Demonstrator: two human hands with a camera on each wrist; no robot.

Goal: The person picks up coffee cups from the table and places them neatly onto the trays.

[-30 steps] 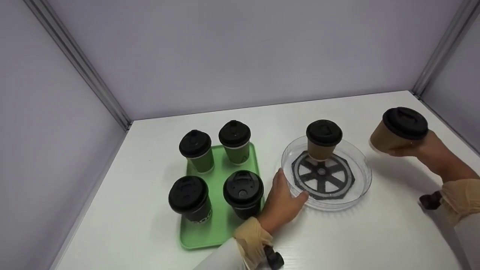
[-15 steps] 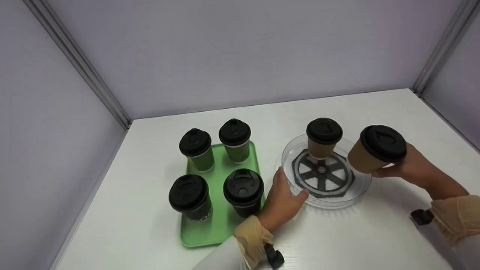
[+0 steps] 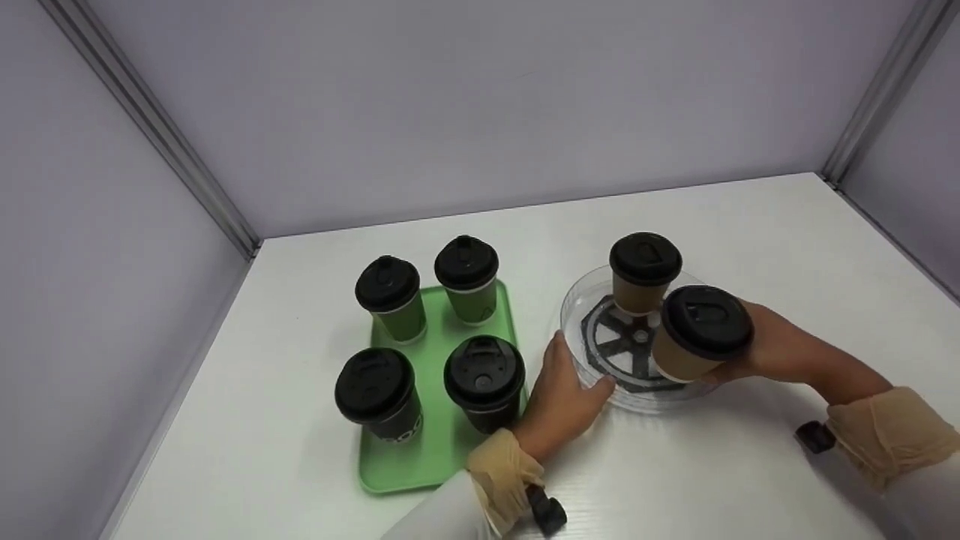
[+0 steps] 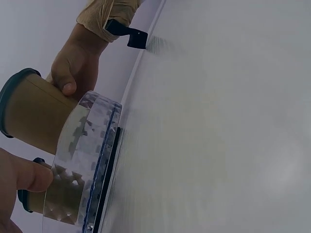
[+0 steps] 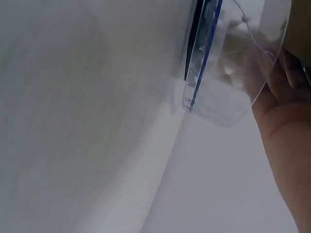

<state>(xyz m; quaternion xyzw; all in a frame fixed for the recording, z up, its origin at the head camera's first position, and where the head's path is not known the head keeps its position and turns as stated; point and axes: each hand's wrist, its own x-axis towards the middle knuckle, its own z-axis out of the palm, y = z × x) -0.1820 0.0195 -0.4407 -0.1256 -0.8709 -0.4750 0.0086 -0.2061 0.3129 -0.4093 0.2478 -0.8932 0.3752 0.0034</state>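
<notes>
My right hand (image 3: pixel 742 352) grips a brown paper coffee cup (image 3: pixel 675 360) with a black lid, tilted, over the right side of a clear round dish (image 3: pixel 574 311). From the left wrist view, the cup's lower end (image 4: pixel 41 116) overlaps the dish's wall. A smaller brown coffee cup (image 3: pixel 639 298) with a black lid stands inside, towards the back, on a dark spoked base (image 3: pixel 615 348). My left hand (image 3: pixel 559 409) rests against the dish's near left wall, fingers and thumb spread along it. Fingers of the right hand show through the clear wall in the right wrist view.
A green tray (image 3: pixel 431 450) lies left of the dish. On it stand two green cups (image 3: pixel 405 321) (image 3: pixel 476 304) at the back and two black cups (image 3: pixel 394 420) (image 3: pixel 491 416) in front, all black-lidded. Pale walls (image 3: pixel 480 112) enclose the white table (image 3: pixel 262 337).
My right hand has carried the larger brown cup left and nearer, from beside the dish to over it. The left hand has stayed at the dish's wall.
</notes>
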